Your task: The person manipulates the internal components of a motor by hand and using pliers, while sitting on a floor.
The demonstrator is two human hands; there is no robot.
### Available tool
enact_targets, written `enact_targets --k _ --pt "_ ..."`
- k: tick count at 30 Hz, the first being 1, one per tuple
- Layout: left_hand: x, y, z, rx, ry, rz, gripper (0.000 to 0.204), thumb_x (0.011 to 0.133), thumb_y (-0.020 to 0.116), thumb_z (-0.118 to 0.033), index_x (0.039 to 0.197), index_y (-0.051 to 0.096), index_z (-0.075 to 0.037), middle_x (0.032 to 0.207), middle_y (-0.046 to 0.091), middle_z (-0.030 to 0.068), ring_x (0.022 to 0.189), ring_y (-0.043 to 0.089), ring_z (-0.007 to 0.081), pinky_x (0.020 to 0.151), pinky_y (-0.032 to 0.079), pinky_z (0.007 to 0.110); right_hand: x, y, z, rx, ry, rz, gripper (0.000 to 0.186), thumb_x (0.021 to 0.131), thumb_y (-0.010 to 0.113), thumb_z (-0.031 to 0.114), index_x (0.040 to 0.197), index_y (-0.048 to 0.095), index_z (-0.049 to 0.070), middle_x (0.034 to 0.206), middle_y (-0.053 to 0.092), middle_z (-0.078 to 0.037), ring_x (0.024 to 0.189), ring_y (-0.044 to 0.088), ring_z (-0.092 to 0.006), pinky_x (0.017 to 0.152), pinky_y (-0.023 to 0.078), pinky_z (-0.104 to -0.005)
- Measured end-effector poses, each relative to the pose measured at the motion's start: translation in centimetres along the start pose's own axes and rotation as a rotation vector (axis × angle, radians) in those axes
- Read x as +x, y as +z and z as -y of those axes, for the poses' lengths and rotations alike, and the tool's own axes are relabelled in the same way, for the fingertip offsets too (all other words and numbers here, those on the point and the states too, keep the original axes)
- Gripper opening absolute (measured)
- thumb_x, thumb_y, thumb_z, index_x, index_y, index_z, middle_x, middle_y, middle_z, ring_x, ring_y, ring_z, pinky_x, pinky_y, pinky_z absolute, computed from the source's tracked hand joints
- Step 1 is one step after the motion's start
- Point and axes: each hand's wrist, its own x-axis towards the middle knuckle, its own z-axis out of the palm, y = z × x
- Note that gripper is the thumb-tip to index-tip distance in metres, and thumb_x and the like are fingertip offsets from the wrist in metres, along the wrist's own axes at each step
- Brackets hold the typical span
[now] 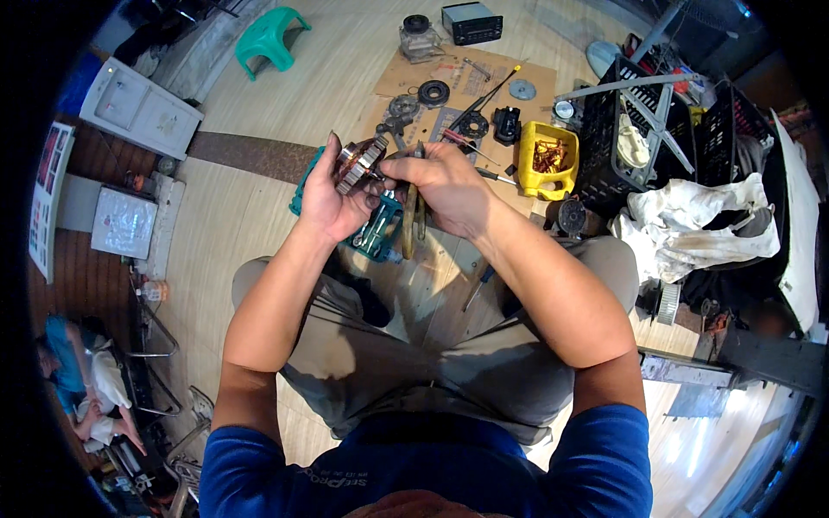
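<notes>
My left hand (328, 203) is closed around a motor rotor (361, 164) with a toothed metal core and copper windings, tilted between thumb and fingers. My right hand (453, 186) grips a pair of pliers (409, 229) with worn yellowish handles. The plier jaws meet the right end of the rotor, where my fingers partly hide the contact. Below both hands lies an open teal socket case (371, 249) with shiny metal pieces in it. A screwdriver (479, 287) rests on the floor between my knees.
Ahead, a cardboard sheet (531, 78) bears rings, discs and tools. A yellow cut-open container (553, 192) holds copper scraps. Black crates (596, 129) and white cloth (691, 224) stand at right. A green stool (259, 39) is at far left. Another person (86, 371) sits at lower left.
</notes>
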Motion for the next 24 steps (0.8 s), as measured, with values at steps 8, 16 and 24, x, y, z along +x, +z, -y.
enact_targets --k 8,16,24 --pt "-0.8 1.7 0.7 0.03 0.036 0.025 0.063 0.096 0.04 -0.057 0.124 0.056 -0.002 0.104 0.066 0.0116 0.087 0.063 0.0236 0.079 0.049 0.035 -0.2 -0.1 0.8 0.03 0.008 -0.03 0.017 0.085 0.064 0.005 0.099 0.064 -0.003 0.091 0.068 -0.01 0.079 0.065 -0.017 0.074 0.053 -0.0293" --pt "0.2 -1.1 0.1 -0.115 -0.056 0.294 0.074 0.096 0.024 -0.064 0.121 0.055 -0.002 0.114 0.063 0.0139 0.093 0.062 0.0254 0.074 0.05 0.039 -0.4 0.4 0.8 -0.079 -0.081 0.046 0.015 0.086 0.063 0.008 0.097 0.066 -0.003 0.094 0.069 -0.009 0.083 0.063 -0.0152 0.077 0.05 -0.0283" --pt "-0.1 1.4 -0.1 -0.02 -0.017 -0.201 0.071 0.096 0.021 -0.065 0.125 0.053 -0.008 0.113 0.064 0.0119 0.091 0.063 0.0261 0.07 0.051 0.04 -0.6 0.2 1.1 -0.544 -0.173 -0.084 0.014 0.088 0.063 0.01 0.093 0.067 -0.002 0.085 0.068 -0.005 0.076 0.062 -0.0122 0.071 0.049 -0.0282"
